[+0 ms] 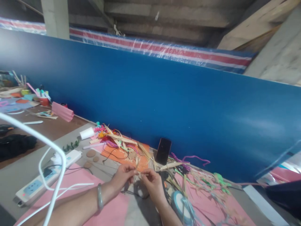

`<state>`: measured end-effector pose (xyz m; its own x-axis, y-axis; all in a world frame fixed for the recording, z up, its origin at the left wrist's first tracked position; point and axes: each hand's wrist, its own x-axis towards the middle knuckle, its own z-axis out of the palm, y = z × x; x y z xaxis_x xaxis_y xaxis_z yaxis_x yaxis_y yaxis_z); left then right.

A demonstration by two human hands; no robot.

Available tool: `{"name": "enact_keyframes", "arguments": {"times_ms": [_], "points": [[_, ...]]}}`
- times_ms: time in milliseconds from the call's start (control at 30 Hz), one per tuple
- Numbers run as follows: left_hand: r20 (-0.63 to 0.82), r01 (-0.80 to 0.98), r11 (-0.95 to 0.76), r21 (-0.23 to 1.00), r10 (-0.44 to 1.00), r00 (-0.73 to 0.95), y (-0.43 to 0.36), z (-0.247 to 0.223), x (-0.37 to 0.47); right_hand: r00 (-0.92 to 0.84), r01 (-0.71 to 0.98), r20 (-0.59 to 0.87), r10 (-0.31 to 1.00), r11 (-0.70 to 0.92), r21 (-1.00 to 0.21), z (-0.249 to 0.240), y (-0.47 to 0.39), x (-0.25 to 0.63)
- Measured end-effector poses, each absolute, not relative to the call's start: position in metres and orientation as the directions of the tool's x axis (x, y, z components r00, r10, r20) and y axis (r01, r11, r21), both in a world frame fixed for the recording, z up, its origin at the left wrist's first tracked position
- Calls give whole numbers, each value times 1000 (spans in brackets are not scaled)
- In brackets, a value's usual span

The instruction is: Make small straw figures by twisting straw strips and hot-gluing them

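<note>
Near the front middle of the table, my left hand [124, 176] and my right hand [152, 184] meet with their fingertips pinched. Between them is a small pale straw-like strip [137, 163], its tip standing up above the fingers. Most of it is hidden by the fingers. A bangle circles my left wrist. Just beyond my hands, an orange sheet [115, 153] lies under a heap of dry straw-coloured strips [122, 138]. Pink paper [113, 207] is spread beneath my left forearm.
A dark phone [164, 151] leans against the blue partition [152, 94]. At left are a power strip [37, 186], a white curved tube [58, 150] and a white roll [87, 133]. On the right, a ribbon spool [180, 205] stands by scattered strips on pink paper [225, 204].
</note>
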<state>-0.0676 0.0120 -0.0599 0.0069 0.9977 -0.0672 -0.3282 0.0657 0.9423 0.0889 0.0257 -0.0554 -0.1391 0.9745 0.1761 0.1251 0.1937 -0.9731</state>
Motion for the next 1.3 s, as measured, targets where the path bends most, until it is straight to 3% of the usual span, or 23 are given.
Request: {"name": "enact_keyframes", "arguments": {"times_ms": [367, 600, 767, 1000, 1300], "points": [[-55, -293, 74, 953, 996, 73, 8, -63, -64, -166, 101, 220, 961, 239, -966, -57, 28, 86], [-36, -321, 60, 945, 996, 80, 9, -68, -64, -153, -74, 119, 981, 108, -991, -58, 24, 80], [-37, -339, 58, 939, 997, 69, 5, -56, -64, -111, 62, 109, 988, 117, -991, -40, 18, 81], [-26, -379, 41, 925, 999, 46, 2, -42, -66, -32, 119, 141, 989, 144, -982, -11, 20, 91], [-45, -428, 98, 898, 990, 132, 1, -43, -65, -143, 220, 160, 977, 189, -957, 4, 9, 90]]}}
